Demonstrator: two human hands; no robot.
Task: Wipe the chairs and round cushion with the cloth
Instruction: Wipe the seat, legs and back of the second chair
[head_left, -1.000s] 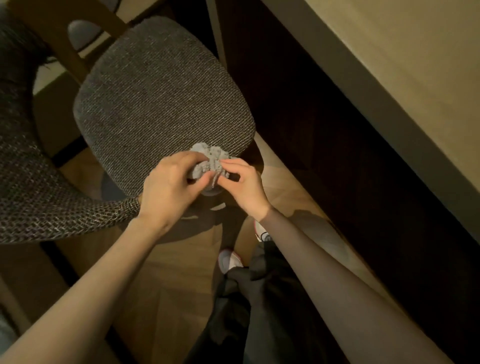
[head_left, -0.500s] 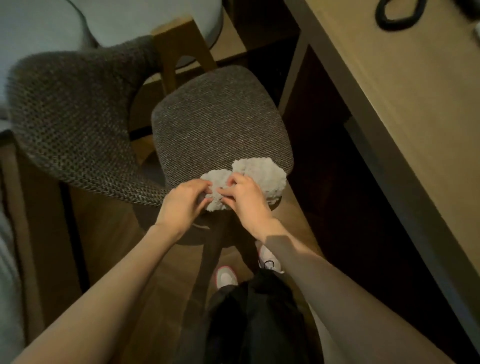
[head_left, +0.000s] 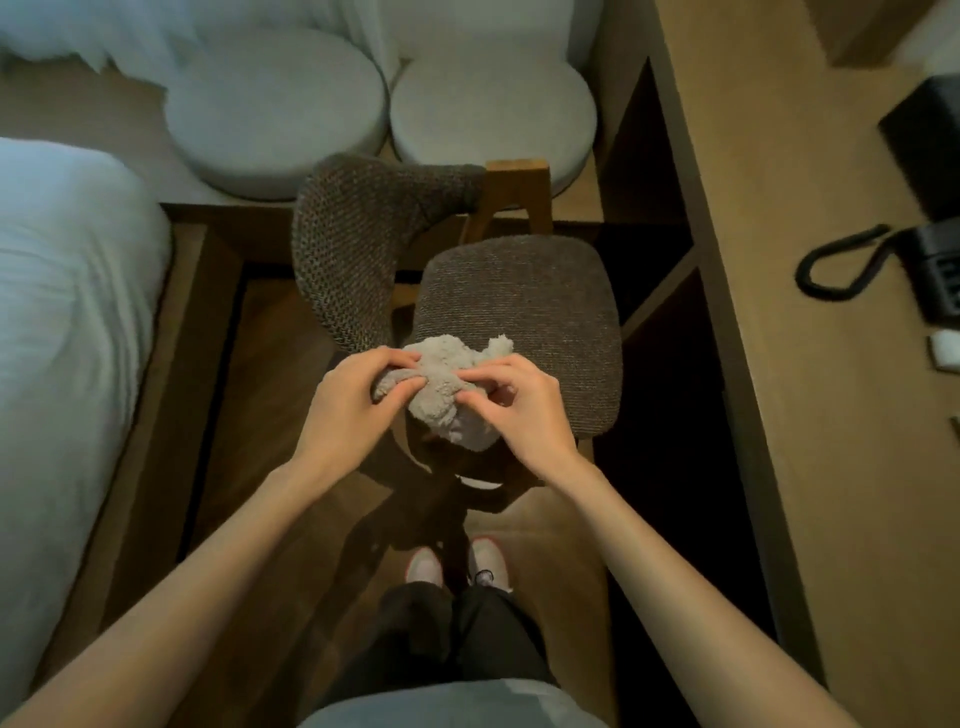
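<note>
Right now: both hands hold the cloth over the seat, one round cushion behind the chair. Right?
No: the head view shows two, a left cushion and a right cushion, behind the chair. The left hand and right hand do hold the cloth over the seat.

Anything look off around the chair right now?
Nothing looks spilled or damaged. The one oddity is the cloth: it is bunched into a wad, pinched by the left hand and right hand over the near edge of the chair seat, not spread flat for wiping.
</note>
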